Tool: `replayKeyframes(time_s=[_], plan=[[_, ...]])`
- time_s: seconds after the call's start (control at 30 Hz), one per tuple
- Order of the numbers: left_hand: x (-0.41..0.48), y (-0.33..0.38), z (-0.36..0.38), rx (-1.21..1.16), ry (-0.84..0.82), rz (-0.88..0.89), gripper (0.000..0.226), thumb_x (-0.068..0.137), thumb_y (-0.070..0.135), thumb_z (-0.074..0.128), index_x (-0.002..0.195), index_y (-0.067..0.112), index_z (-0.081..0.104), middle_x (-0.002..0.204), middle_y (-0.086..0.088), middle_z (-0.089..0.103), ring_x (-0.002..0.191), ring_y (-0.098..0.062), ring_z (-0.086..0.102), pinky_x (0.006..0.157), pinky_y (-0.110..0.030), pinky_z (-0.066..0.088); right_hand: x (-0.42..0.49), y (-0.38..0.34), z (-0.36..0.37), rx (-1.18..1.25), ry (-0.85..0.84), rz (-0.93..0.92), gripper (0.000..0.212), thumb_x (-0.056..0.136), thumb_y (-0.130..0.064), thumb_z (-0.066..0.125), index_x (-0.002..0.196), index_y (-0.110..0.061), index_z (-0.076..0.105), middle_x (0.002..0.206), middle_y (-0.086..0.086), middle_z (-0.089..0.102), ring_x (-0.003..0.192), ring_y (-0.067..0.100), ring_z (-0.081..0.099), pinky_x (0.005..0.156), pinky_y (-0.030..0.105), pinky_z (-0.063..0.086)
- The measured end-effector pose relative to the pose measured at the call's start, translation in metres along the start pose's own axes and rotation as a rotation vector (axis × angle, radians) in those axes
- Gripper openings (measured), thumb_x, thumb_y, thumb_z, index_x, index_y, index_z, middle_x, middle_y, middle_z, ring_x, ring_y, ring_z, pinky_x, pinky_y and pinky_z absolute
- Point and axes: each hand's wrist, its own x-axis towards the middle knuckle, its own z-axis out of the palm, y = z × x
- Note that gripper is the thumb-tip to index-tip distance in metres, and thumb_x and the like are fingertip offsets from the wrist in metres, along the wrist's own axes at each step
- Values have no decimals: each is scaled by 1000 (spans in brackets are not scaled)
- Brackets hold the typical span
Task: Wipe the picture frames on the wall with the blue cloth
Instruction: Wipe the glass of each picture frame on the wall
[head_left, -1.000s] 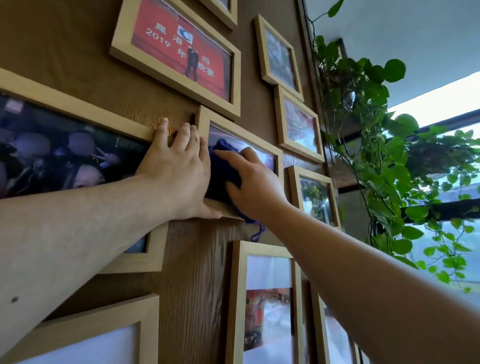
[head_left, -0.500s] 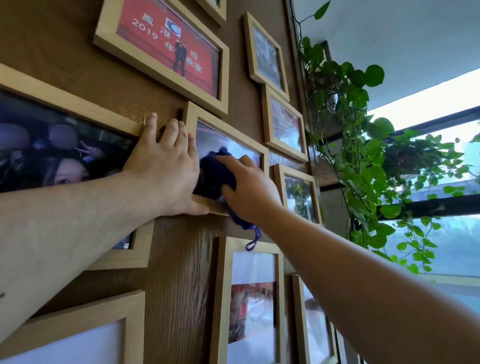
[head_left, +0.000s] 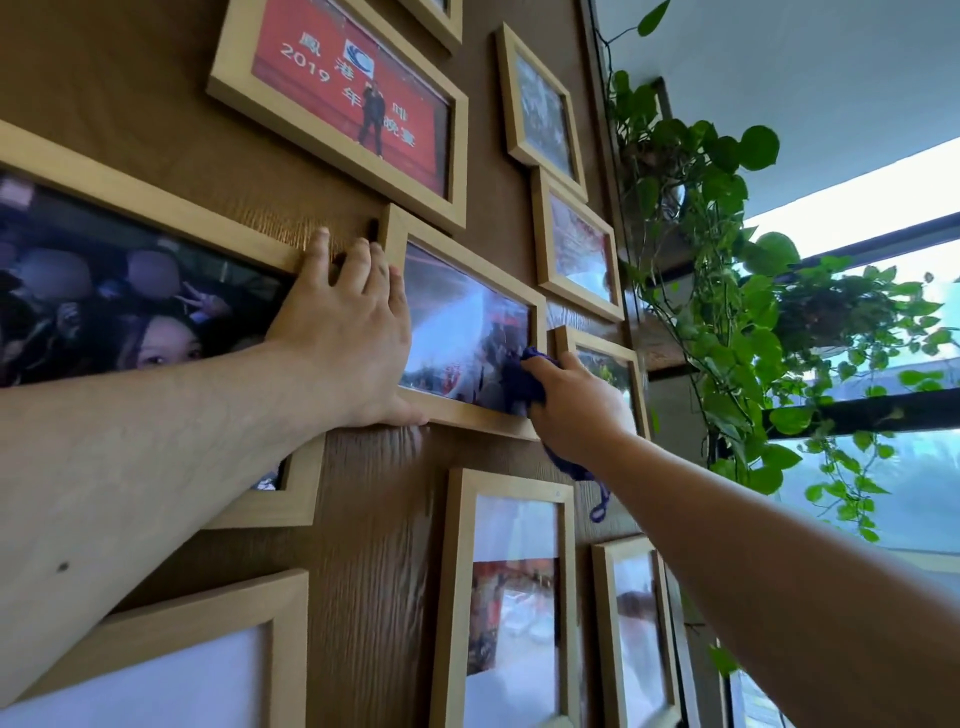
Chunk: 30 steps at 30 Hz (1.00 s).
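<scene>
Blue cloth (head_left: 519, 382) now sits bunched at the lower right corner of the small landscape frame (head_left: 467, 415), where a second ago I had it pressed on the left half of that glass; my right hand (head_left: 576, 410) has its fingers closed around it, a tail dangling below the wrist. My left hand (head_left: 345, 332) still lies flat, fingers spread, bracing the frame's left edge against the wall (head_left: 363, 545). I judge this pane nearly done, with the neighbouring frame (head_left: 602, 358) next.
</scene>
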Motion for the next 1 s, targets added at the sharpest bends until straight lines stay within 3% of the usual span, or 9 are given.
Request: replayKeyframes(time_s=[0.23, 0.37, 0.53, 0.7, 0.83, 1.0], plan=[[1, 3, -2, -2, -17, -9, 132, 61, 94, 30, 149, -1, 5, 158, -25, 10, 146, -38, 6, 117, -59, 7, -11, -58, -19, 113, 52, -409, 53, 92, -31, 50, 141, -37, 30, 127, 1, 45, 87, 16, 50, 64, 24, 39], [1, 3, -1, 1, -20, -18, 133, 60, 94, 34, 150, 0, 5, 158, -24, 10, 146, -38, 7, 117, -59, 6, -9, -57, -23, 45, 58, -502, 53, 93, -33, 49, 143, -36, 30, 127, 2, 44, 83, 11, 39, 61, 21, 29], [1, 2, 0, 2, -27, -19, 134, 59, 96, 30, 149, 0, 4, 159, -26, 3, 147, -38, 2, 117, -61, 7, -14, -21, -11, -69, 34, -376, 50, 95, -35, 46, 142, -36, 30, 127, 4, 45, 85, 20, 56, 60, 25, 37], [-3, 4, -2, 44, 12, 47, 123, 68, 89, 32, 149, 0, 6, 157, -30, -8, 146, -40, -7, 117, -61, 8, -19, 14, -4, -206, 6, -249, 48, 93, -33, 45, 140, -33, 31, 126, 5, 46, 81, 24, 59, 57, 28, 35], [-6, 11, -9, 31, 76, 136, 114, 74, 85, 24, 149, 2, 4, 158, -27, -4, 147, -38, -5, 117, -60, 9, -25, 27, -6, -53, 82, -88, 47, 92, -29, 50, 137, -32, 38, 122, 4, 50, 75, 21, 48, 56, 24, 28], [-9, 39, -15, -24, 114, 236, 107, 77, 82, 18, 150, 5, 5, 160, -22, 4, 148, -35, 2, 118, -56, 13, -41, 50, -3, 98, 149, 57, 47, 89, -29, 50, 134, -38, 41, 120, 2, 52, 86, 29, 59, 62, 34, 48]])
